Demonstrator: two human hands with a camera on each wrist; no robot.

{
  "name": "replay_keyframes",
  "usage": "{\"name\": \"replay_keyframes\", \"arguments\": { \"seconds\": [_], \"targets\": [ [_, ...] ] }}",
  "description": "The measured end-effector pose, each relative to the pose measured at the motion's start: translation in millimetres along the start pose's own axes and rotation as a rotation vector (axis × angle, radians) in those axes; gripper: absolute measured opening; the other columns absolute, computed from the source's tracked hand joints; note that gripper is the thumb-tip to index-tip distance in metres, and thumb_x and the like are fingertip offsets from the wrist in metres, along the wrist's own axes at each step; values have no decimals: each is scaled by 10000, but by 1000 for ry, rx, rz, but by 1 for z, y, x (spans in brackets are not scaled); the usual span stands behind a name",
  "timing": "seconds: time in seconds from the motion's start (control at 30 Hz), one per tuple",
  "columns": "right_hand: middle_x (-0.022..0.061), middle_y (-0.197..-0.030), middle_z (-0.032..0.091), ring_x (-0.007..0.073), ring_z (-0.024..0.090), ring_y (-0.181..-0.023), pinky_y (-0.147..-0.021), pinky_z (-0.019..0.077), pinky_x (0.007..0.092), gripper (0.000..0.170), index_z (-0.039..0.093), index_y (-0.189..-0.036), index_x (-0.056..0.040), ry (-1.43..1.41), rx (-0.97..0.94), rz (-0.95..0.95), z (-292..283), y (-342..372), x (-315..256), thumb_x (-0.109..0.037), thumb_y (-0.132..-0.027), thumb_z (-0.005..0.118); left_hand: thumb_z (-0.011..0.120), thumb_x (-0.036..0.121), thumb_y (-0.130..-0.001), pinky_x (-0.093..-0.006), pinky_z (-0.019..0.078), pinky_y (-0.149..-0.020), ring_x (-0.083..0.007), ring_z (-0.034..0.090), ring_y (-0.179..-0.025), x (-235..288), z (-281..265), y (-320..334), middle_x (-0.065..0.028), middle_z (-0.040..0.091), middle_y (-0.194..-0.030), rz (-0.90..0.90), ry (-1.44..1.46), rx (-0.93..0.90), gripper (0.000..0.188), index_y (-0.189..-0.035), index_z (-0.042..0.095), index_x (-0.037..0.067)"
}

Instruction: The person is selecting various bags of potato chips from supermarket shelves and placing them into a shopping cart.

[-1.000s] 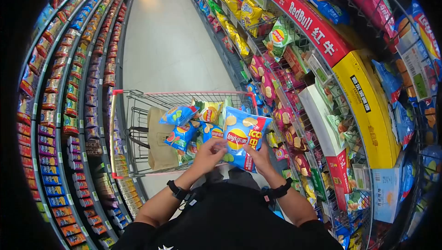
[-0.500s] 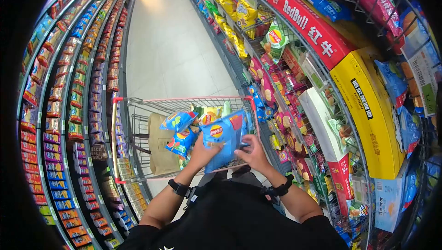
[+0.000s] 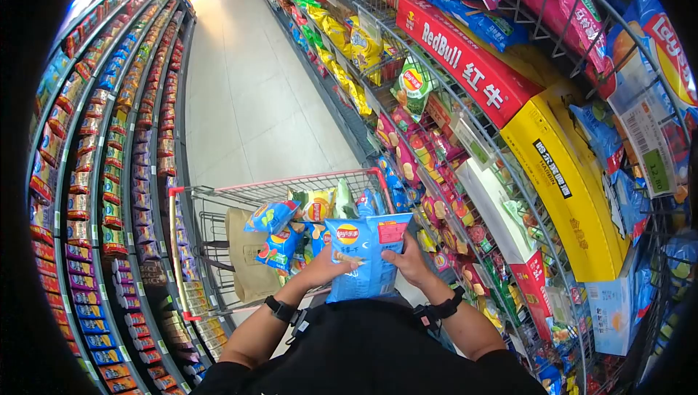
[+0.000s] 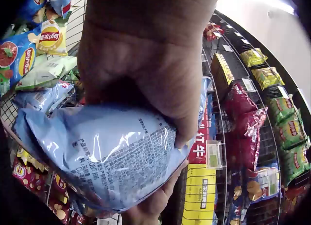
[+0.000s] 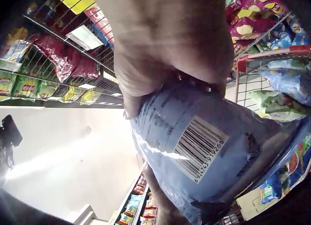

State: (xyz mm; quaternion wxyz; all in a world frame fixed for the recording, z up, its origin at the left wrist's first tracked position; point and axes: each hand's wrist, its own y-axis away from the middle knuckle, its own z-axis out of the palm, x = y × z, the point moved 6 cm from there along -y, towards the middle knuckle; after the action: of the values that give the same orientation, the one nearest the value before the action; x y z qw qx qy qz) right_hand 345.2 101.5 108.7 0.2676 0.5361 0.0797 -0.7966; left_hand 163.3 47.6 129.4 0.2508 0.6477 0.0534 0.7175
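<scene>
A blue Lay's bag of potato chips (image 3: 367,257) is held in front of the person's body, its printed back turned up toward the head. My left hand (image 3: 325,270) grips its left side with the thumb lying over the face. On the other side, my right hand (image 3: 410,261) holds the edge, its thumb on the front and its fingers hidden behind. Small print covers the bag (image 4: 107,152) in the left wrist view. A barcode (image 5: 200,146) shows in the right wrist view. Beyond the bag, several more chip bags (image 3: 275,247) lie in the shopping cart (image 3: 291,186).
A tan tote bag (image 3: 246,257) stands in the cart's left part. Wire shelves with a red RedBull box (image 3: 465,57) and a yellow Harbin box (image 3: 556,170) line the right. Packed snack shelves (image 3: 113,199) run along the left, and the aisle floor (image 3: 247,97) stretches ahead.
The bag has been turned over from its picture front to its printed back. My right hand came off it midway and now grips its right edge again. The head view has shifted slightly.
</scene>
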Motion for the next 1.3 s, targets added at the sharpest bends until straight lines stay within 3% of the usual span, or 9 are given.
{"name": "replay_keyframes", "arguments": {
  "seconds": [0.2,0.37,0.5,0.77,0.9,0.97,1.1,1.17,1.3],
  "targets": [
    [100,-1286,533,199,520,-1186,-1026,417,355,776,383,-1378,11,-120,-161,148,11,8,12,-314,-808,797,676,173,-871,-323,487,-905,-152,598,-1038,-14,-8,4,-73,641,-1134,13,178,72,430,-1243,541,6],
    [101,-1236,573,185,565,-1125,-976,462,344,626,431,-1328,20,-67,-79,273,7,4,28,-267,-866,741,676,245,-890,-342,489,-925,-186,584,-1085,-39,-16,-4,-137,584,-1228,1,252,328,586,-1357,420,0],
    [109,-1217,593,171,589,-1085,-928,492,341,516,470,-1295,11,-161,-21,291,2,6,35,-251,-909,690,713,262,-871,-337,492,-931,-203,579,-1110,-29,-3,1,-142,570,-1247,-22,25,337,660,-1383,385,4],
    [104,-1199,614,167,616,-1055,-895,514,330,496,473,-1320,-9,-333,-113,549,15,27,47,-305,-950,620,680,243,-904,-350,531,-869,-208,629,-1031,-45,0,-4,-126,602,-1201,-155,383,353,565,-1340,419,-3],
    [102,-1187,618,167,617,-1055,-900,513,334,473,479,-1309,-6,-356,-79,536,10,32,46,-260,-940,631,679,257,-903,-340,525,-864,-208,635,-1008,-51,6,-4,-132,608,-1190,-146,372,359,579,-1343,413,-9],
    [112,-1188,608,186,614,-1060,-921,503,346,558,439,-1331,10,-213,-45,341,3,27,33,-220,-889,690,711,246,-876,-320,514,-849,-198,614,-994,-67,-10,-8,-134,592,-1194,-27,4,548,626,-1354,397,-9],
    [148,-1260,552,214,563,-1149,-939,490,356,717,357,-1387,33,107,72,176,-11,24,32,-194,-829,745,756,239,-836,-306,497,-842,-187,571,-1006,-52,-12,-5,-141,561,-1202,20,-372,526,684,-1353,387,-11],
    [191,-1362,453,236,470,-1257,-951,482,361,822,285,-1432,36,266,-43,88,-6,25,36,-181,-802,767,789,231,-802,-304,493,-841,-171,542,-1007,-50,4,-7,-139,542,-1200,50,-66,435,723,-1353,381,1],
    [182,-1433,372,271,390,-1321,-960,480,389,862,274,-1459,-3,25,-301,196,28,36,10,-191,-788,782,791,246,-798,-341,501,-879,-208,566,-1105,-36,-6,-5,-149,551,-1228,235,-275,614,743,-1361,370,5]
  ]
}}
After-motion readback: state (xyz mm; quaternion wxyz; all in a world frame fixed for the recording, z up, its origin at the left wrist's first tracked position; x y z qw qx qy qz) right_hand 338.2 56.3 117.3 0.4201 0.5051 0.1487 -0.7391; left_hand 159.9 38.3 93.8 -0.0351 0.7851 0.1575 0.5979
